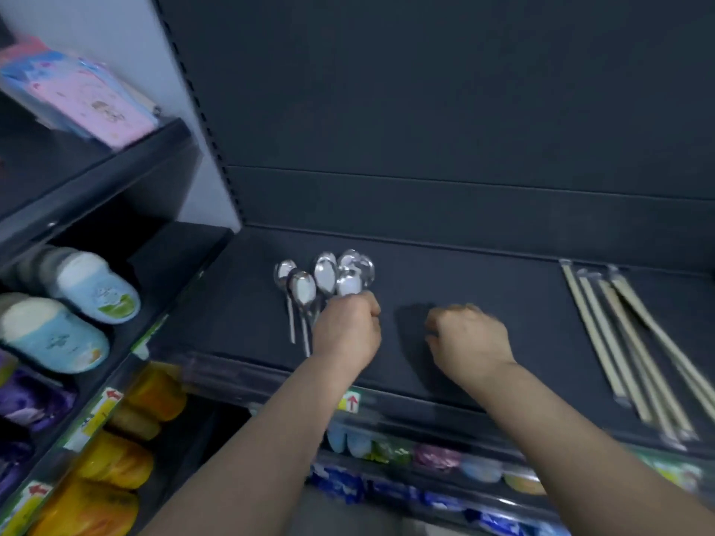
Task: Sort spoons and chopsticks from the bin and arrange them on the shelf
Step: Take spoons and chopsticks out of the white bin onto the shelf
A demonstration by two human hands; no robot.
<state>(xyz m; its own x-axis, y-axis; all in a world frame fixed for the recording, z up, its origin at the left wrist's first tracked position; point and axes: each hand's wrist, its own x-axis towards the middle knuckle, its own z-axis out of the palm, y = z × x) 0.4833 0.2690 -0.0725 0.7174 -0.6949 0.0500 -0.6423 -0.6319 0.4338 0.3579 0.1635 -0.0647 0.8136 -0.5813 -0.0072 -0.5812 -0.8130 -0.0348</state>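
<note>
Several shiny silver spoons (325, 275), bowls rearward, on dark shelf (483, 288)

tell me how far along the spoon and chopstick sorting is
Done: chopsticks lie at the right of the shelf. In hand: left hand grips spoons, bowls fanned at the left; right hand curled, blurred. Left: bin out of view, so remainder unclear.

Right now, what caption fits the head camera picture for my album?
Left hand grips a fan of shiny spoons on the dark shelf, right hand curled beside it, chopsticks lying further right.
</note>
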